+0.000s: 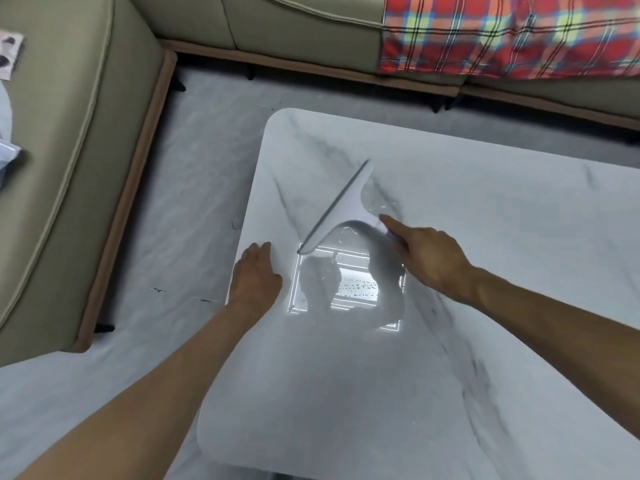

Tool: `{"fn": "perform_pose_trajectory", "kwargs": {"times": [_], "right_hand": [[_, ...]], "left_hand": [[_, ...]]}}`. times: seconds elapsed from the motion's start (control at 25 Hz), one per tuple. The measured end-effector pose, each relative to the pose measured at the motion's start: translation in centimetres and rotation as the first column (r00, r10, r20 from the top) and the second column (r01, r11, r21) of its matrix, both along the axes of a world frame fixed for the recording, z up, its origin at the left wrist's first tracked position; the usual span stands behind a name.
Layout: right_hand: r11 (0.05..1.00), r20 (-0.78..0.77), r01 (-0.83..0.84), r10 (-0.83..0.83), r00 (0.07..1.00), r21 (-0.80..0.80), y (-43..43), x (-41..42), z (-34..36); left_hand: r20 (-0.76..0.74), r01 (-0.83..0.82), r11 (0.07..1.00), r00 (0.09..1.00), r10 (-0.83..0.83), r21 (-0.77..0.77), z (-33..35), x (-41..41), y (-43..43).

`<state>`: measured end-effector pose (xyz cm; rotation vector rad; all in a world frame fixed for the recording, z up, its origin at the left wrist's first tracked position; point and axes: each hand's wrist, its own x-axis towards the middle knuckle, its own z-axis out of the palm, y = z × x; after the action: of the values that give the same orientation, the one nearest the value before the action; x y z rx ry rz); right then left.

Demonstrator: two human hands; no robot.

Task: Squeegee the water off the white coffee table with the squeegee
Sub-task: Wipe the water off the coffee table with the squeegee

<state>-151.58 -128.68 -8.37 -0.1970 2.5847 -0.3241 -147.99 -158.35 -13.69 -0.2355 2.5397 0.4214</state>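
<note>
The right hand (429, 258) is closed around the handle of the squeegee (341, 207), forefinger stretched out along it toward the blade; the left hand (256, 275) holds nothing and lies flat, palm down, fingers together, on the left edge of the white coffee table (485, 271). The squeegee sits on the far-left part of the tabletop, its long blade running on a slant from near the left hand up and away toward the sofa; the blade edge looks to be touching the surface. The top is white marble-look with grey veins and rounded corners; it is glossy, and just near the blade a ceiling light is mirrored in it as a bright rectangle, with a few beads and smears of water (381, 206) beside the handle. The pale floor (194, 188) round the table has the same faint veining. A beige sofa (69, 133) wraps the far and left sides on a brown wooden base; a red plaid blanket (502, 32) hangs over its seat at the far right.
</note>
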Motion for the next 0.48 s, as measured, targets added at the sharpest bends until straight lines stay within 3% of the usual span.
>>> {"fn": "perform_pose_trajectory", "kwargs": {"times": [0.16,0.24,0.36,0.48], "right_hand": [[0.991,0.090,-0.007,-0.005,0.996,0.131,6.5,3.7,3.3],[0.988,0.048,0.006,-0.013,0.999,0.154,8.6,2.8,4.5],[0.977,-0.078,0.204,-0.199,0.977,0.068,9.2,-3.5,4.5],[0.883,-0.005,0.466,-0.467,0.884,-0.047,8.2,-9.9,2.5]], "left_hand": [[0.088,0.130,0.989,0.988,-0.124,-0.069,0.3,-1.4,3.5],[0.098,0.148,0.985,0.985,-0.139,-0.088,0.0,-2.6,5.6],[0.117,0.101,0.990,0.989,-0.089,-0.099,-0.5,-4.1,8.3],[0.192,0.053,0.995,0.981,-0.036,-0.082,-1.6,-5.2,9.5]]}}
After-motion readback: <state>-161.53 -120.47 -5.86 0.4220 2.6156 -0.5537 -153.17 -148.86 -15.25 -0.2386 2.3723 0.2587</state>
